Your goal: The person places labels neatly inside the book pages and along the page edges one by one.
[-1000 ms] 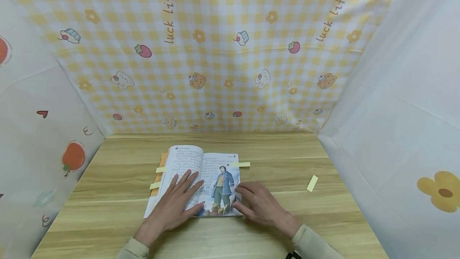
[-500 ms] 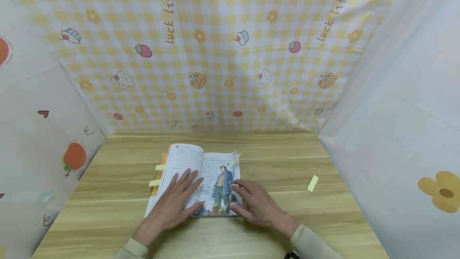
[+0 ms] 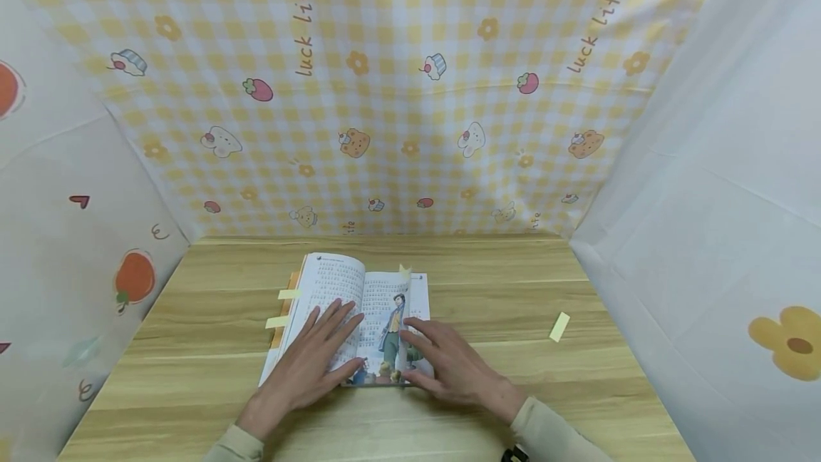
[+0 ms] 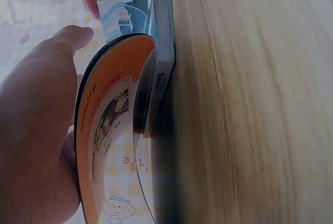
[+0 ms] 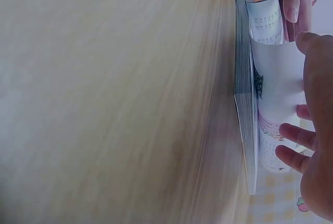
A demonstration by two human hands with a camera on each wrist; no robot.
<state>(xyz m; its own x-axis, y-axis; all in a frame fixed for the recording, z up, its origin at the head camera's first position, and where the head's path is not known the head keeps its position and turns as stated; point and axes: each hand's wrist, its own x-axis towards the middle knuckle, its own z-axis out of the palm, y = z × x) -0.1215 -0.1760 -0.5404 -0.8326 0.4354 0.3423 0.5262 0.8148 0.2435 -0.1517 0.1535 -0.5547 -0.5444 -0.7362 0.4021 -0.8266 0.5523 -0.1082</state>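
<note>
An open book [image 3: 333, 278] with printed text lies on the table. My left hand [image 3: 311, 355] rests with spread fingers on its left-hand page. At the right side, an illustrated page [image 3: 390, 298] showing a figure in a blue coat is curled up and leftward, baring part of the page beneath. My right hand [image 3: 452, 362] holds that page's outer edge; in the right wrist view its thumb and fingers are at the bent page [image 5: 281, 73]. A yellow sticky tab [image 3: 405, 273] stands at the page's upper corner. The left wrist view shows the orange cover flap [image 4: 119, 73] bowed upward beside the left hand.
Two yellow sticky tabs [image 3: 277, 322] stick out from the book's left edge. Another yellow strip [image 3: 559, 326] lies apart on the wooden table [image 3: 500, 291] to the right. A checked cloth [image 3: 410, 113] hangs behind, and white sheets flank both sides.
My right hand has moved slightly left, lifting the illustrated page's outer edge and bending it toward the spine. The tab on that page has swung up and left. My left hand stays in place.
</note>
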